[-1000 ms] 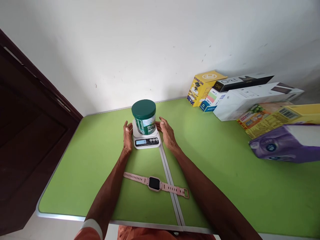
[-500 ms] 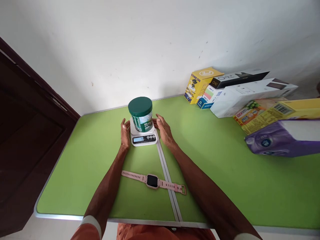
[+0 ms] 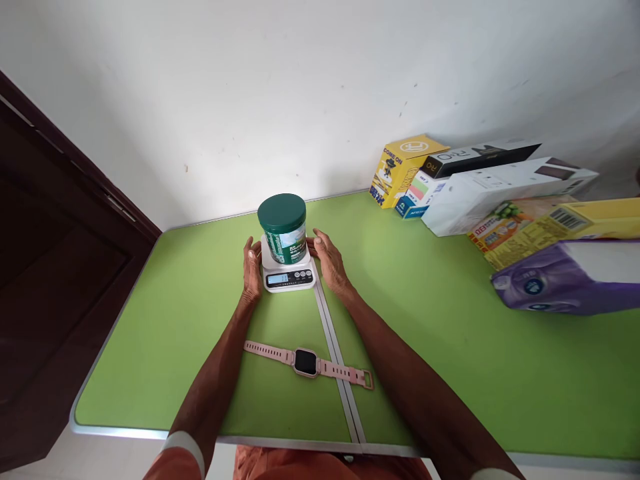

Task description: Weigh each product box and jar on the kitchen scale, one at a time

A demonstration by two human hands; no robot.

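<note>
A green tub (image 3: 286, 243) with a dark green lid stands upright on a white kitchen scale (image 3: 289, 285). The scale's small display is lit, its digits too small to read surely. My left hand (image 3: 253, 270) is beside the scale's left edge, fingers apart and partly hidden at their tips. On the opposite side my right hand (image 3: 330, 263) is cupped near the scale's right edge, fingers spread. Whether either hand touches the scale I cannot tell. Between my forearms a pink smartwatch (image 3: 305, 362) lies flat with its strap stretched out.
Along the back right of the green table (image 3: 165, 347) stand a yellow box (image 3: 400, 170), a long white box (image 3: 493, 190), a yellow food package (image 3: 530, 233) and a purple tissue pack (image 3: 555, 287). A metal seam (image 3: 333, 340) crosses the table. At left is a dark door (image 3: 60, 267).
The digits on the scale's display look different. My hands, the tub and the watch keep their places; the whole view has shifted very slightly.
</note>
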